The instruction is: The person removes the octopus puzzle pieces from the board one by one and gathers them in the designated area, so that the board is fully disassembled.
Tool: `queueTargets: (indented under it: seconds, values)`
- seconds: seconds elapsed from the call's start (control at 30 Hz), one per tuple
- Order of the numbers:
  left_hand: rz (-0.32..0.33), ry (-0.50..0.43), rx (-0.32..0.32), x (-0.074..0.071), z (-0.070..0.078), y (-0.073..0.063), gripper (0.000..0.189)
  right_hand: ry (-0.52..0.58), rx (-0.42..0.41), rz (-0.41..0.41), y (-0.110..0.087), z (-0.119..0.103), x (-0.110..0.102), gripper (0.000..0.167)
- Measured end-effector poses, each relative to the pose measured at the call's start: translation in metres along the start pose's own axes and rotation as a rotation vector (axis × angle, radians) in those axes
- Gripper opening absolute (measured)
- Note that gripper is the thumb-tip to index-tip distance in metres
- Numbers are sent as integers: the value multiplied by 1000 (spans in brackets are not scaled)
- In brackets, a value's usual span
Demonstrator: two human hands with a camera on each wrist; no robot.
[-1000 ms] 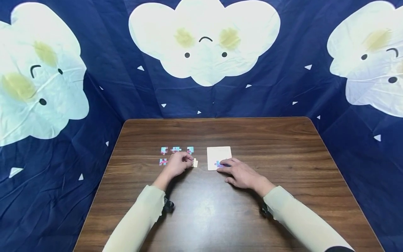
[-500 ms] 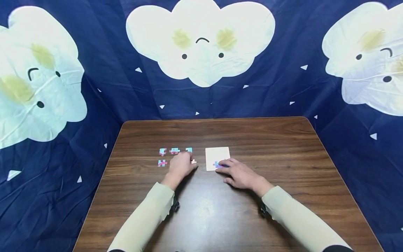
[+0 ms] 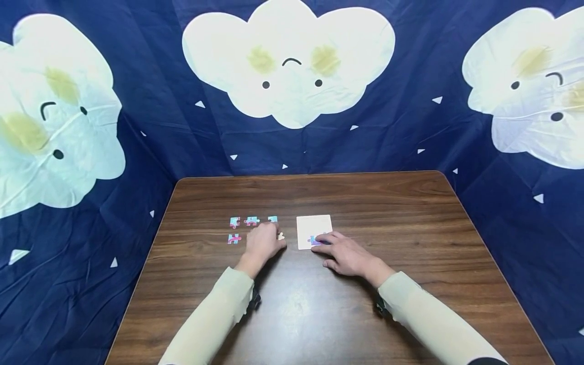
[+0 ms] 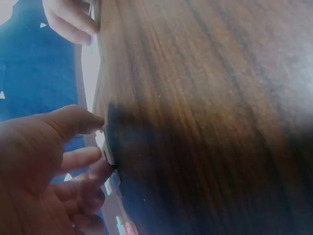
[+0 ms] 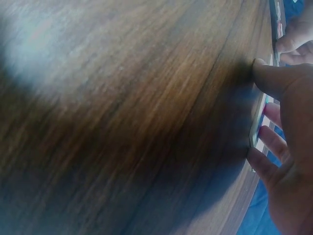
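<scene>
Head view shows a pale puzzle piece between thumb and fingers of the left hand, which pinches it; nearby, the right hand, fingers loosely extended, rests over a blue-purple piece on a white board.

Navy fabric — printed with white clouds — hangs behind a glossy wood-grain table.

Cream puzzle piece by fingers of left hand; light-blue-and-pink pieces left of those fingers. White square at right hand's fingertips, blue-purple piece on it. Brown table under fingers, dark wood-grain streaks. Beyond: navy cloth, white clouds, yellow patches.
</scene>
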State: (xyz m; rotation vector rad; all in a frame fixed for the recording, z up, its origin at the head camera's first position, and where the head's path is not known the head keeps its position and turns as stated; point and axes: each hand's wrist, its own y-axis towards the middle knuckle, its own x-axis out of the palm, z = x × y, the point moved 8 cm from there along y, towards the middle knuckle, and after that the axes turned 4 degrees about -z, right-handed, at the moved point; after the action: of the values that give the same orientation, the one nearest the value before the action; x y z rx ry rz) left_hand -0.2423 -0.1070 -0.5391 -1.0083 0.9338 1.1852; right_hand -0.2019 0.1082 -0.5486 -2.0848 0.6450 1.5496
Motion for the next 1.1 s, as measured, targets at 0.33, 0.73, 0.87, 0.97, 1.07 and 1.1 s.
queueTargets:
  seconds: [0.33,0.73,0.87,0.97,1.07,1.1]
  values:
    - [-49,-458,-8,-9,-12,-9,21,11,6,-4,-1,-1,1,51]
    - [-216,-1116,-41,8,-40,-24,35,28,2,7,0,-1,0,50]
    - [-240,-1173,-77,7,-51,-31,38,31,-2,12,0,-1,0,49]
    - [-239,-1195,-104,4,-60,-37,38,34,-5,23,0,-1,0,50]
    - [-215,-1215,-134,3,-71,-42,36,35,-8,33,0,-1,0,49]
    - [-203,-1225,-151,3,-75,-43,35,34,-8,35,0,-1,-1,49]
